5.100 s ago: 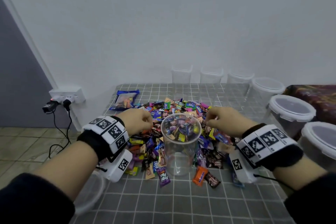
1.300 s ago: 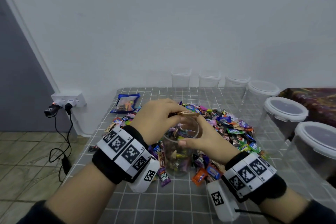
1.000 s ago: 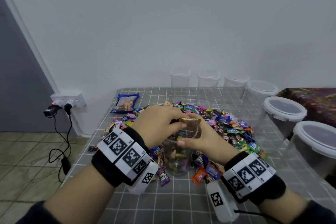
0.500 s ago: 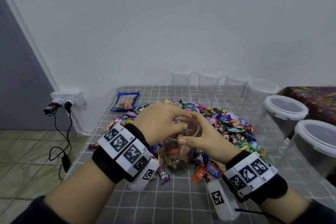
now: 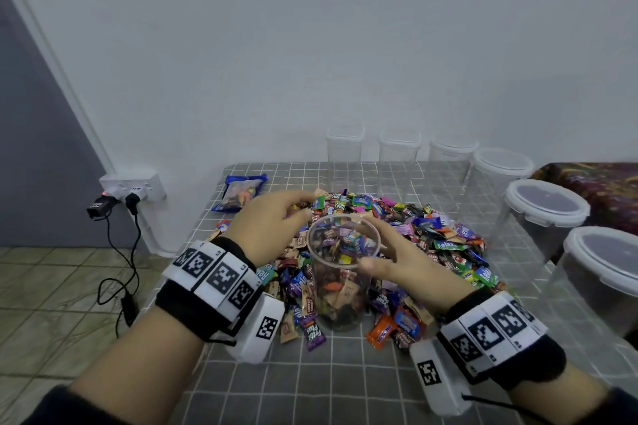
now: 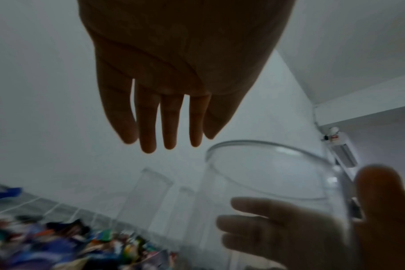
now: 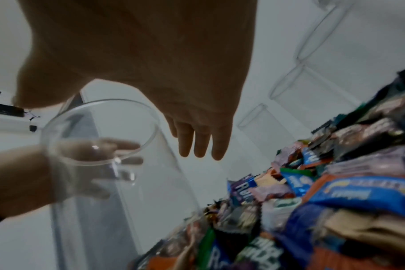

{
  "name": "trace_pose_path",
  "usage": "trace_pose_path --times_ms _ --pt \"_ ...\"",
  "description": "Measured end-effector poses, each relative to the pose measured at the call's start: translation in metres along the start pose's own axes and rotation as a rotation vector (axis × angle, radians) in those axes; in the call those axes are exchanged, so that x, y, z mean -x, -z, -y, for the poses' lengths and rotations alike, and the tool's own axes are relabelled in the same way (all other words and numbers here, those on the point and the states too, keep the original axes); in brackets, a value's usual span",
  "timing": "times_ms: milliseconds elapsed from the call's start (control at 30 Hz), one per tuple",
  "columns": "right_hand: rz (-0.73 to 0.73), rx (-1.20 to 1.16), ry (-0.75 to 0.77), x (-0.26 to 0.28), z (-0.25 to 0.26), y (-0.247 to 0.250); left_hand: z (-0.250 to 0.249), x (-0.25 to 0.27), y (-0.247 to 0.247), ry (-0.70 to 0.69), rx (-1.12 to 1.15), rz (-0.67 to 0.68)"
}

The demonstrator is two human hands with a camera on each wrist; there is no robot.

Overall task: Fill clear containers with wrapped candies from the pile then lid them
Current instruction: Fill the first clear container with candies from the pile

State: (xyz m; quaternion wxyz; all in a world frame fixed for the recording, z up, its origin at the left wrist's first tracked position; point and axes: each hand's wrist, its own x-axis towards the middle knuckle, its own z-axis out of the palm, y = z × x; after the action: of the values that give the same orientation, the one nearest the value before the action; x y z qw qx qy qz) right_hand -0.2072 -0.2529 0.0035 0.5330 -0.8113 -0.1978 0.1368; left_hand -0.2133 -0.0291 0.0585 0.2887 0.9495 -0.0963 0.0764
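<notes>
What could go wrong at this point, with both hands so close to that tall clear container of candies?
The clear container is tall, narrow, unlidded and stands amid loose wrappers, so a nudge from the left hand or right hand, both open beside its rim, might tip it and spill the candies. The candy pile spreads toward the table edge, so reaching in could sweep pieces off.

A plain domestic room is indicated. A table (image 5: 262, 386) under a grey grid-patterned cloth is set against a bare white wall (image 5: 310, 45). A tiled floor (image 5: 51, 286) is seen at left, with a wall socket (image 5: 133, 183) carrying plugged-in chargers beside a grey door (image 5: 34, 148). A patterned fabric surface (image 5: 600, 190) is noted at right.
</notes>
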Motion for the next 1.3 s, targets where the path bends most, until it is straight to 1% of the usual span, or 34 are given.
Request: trace_pose_path --times_ms 67,100,167,200,267,333,367,433,500,567,700,800,933,1067,1300 --pt "-0.098 -0.041 -0.079 -0.008 -0.01 0.01 0.015 -0.003 -0.006 0.067 -0.068 0.075" --pt "-0.142 -0.007 -0.094 -0.008 -0.01 0.013 0.023 -0.005 -0.01 0.098 -0.107 0.109" --pt "-0.204 0.151 -0.108 -0.003 -0.006 0.015 0.037 -0.009 -0.019 0.148 -0.216 0.195" --pt "-0.224 0.288 -0.1 -0.002 -0.008 0.018 0.043 -0.011 -0.025 0.169 -0.272 0.253" --pt "-0.175 0.562 -0.121 -0.003 -0.009 0.021 0.05 -0.015 -0.034 0.203 -0.361 0.376" --pt "-0.033 0.76 -0.195 -0.012 -0.013 0.021 0.053 -0.018 -0.042 0.238 -0.425 0.461" --pt "0.023 0.828 -0.249 -0.017 -0.015 0.02 0.055 -0.02 -0.046 0.255 -0.445 0.48" --pt "0.059 0.918 -0.302 -0.024 -0.021 0.018 0.056 -0.023 -0.052 0.29 -0.462 0.485" --pt "0.06 0.968 -0.329 -0.029 -0.024 0.016 0.057 -0.025 -0.056 0.322 -0.468 0.476" --pt "0.068 1.006 -0.348 -0.034 -0.026 0.014 0.056 -0.026 -0.058 0.343 -0.469 0.495" --pt "0.114 1.069 -0.334 -0.039 -0.028 0.012 0.055 -0.025 -0.059 0.322 -0.465 0.549" --pt "0.149 1.112 -0.324 -0.042 -0.029 0.011 0.055 -0.024 -0.061 0.278 -0.497 0.556" --pt "0.16 1.159 -0.284 -0.042 -0.027 0.008 0.052 -0.019 -0.065 0.217 -0.497 0.507" --pt "0.128 1.125 -0.245 -0.041 -0.024 0.007 0.046 -0.015 -0.066 0.226 -0.517 0.452" --pt "0.098 1.092 -0.245 -0.039 -0.017 0.006 0.045 -0.015 -0.07 0.206 -0.54 0.337"
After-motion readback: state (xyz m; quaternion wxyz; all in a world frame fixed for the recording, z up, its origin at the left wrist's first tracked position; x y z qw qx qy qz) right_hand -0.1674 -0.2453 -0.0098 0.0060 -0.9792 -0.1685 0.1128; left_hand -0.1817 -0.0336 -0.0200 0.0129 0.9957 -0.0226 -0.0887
